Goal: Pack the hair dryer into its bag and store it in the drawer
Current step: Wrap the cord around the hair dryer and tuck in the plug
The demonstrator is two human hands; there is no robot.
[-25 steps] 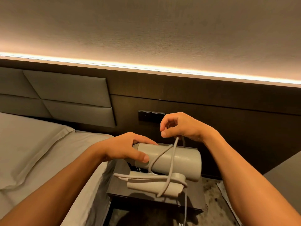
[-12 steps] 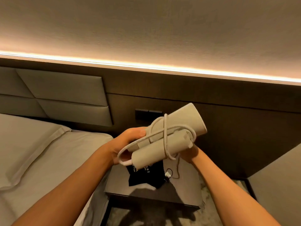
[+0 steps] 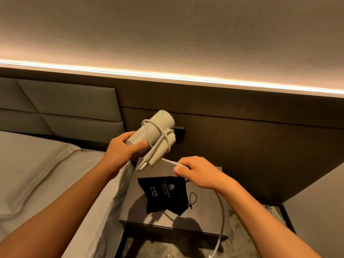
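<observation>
A pale grey hair dryer [image 3: 155, 127] with its handle folded against the barrel is held up above the nightstand, tilted, in my left hand [image 3: 122, 148]. Its cord [image 3: 222, 216] is wound around the body a few times, then runs to my right hand [image 3: 195, 171], which pinches it, and loops down past the nightstand's right edge. A black drawstring bag [image 3: 163, 194] with printed lettering lies flat on the nightstand top [image 3: 204, 213], below both hands. No drawer is visible.
The bed [image 3: 37, 174] with white sheets lies to the left, touching the nightstand. A dark wall panel with a black switch plate [image 3: 179, 133] stands behind. A grey surface [image 3: 316, 211] rises at the right. Patterned floor shows below.
The dryer went from lying low over the nightstand to being raised and tilted in my left hand. My right hand left the dryer body and now pulls the cord out to the right.
</observation>
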